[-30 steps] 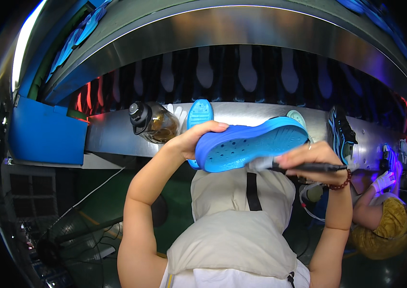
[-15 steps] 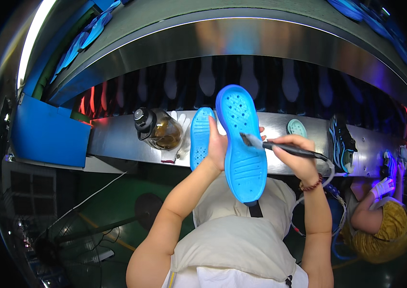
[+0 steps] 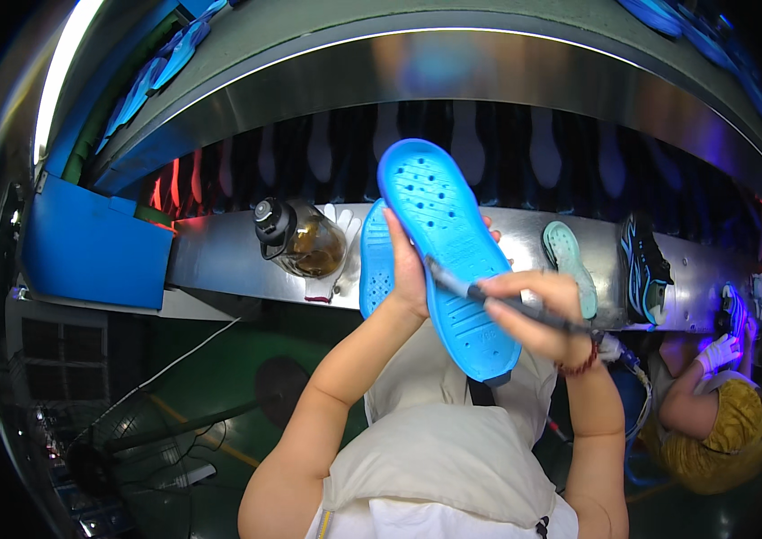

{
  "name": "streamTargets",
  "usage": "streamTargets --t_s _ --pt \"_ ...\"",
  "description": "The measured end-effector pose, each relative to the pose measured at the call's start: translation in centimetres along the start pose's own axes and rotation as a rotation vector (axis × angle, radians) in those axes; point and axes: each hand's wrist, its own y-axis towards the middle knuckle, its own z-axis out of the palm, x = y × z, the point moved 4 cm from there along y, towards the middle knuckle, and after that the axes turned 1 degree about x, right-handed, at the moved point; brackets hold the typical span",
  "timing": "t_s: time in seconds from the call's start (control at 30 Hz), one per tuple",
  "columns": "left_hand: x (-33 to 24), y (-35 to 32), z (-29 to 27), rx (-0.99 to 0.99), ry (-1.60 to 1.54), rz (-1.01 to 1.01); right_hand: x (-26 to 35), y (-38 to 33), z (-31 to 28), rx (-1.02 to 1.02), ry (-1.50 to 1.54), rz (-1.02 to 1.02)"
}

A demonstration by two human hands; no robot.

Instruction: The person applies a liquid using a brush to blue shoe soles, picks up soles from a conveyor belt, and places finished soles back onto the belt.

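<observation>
A blue shoe sole [image 3: 453, 242] with a row of small holes at its far end is held up in my left hand [image 3: 410, 274], the thumb on its left edge and fingertips showing past its right edge. My right hand [image 3: 538, 314] is closed round a black-handled brush [image 3: 457, 286] with a cable at its rear end. The bristles touch the sole's left edge near my left thumb. A second blue shoe sole [image 3: 376, 269] lies on the metal ledge behind my left hand, partly hidden.
On the metal ledge [image 3: 219, 256] stand a bottle of brown liquid [image 3: 307, 244], a white glove [image 3: 342, 220], a pale green sole [image 3: 571, 265] and a black-and-blue shoe [image 3: 642, 269]. Beyond the ledge, several shoe parts hang in the dark. A co-worker [image 3: 713, 422] sits at the right.
The brush has moved left across the sole to its left edge. The sole has tilted, its far end swinging left and its near end right, uncovering more of the pale green sole.
</observation>
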Motion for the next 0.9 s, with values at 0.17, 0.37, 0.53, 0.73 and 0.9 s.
streamTargets --t_s 0.17,0.37,0.53,0.73,0.9 --pt "-2.7 -0.4 -0.4 -0.106 0.016 0.127 0.1 -1.7 -0.6 0.126 0.217 0.075" --pt "-4.7 -0.1 0.6 -0.028 0.054 0.187 0.4 -2.1 -0.3 0.322 0.195 -0.033" --pt "-5.5 0.0 3.3 -0.04 0.036 0.148 -2.8 -2.5 -1.4 0.031 0.756 0.212" --pt "-1.0 -3.2 3.1 0.063 0.059 0.176 -1.9 -2.6 0.8 -0.15 0.798 0.319" --pt "-1.1 -2.3 1.5 -0.058 0.09 0.099 -0.3 -2.6 0.2 -0.086 0.427 0.069"
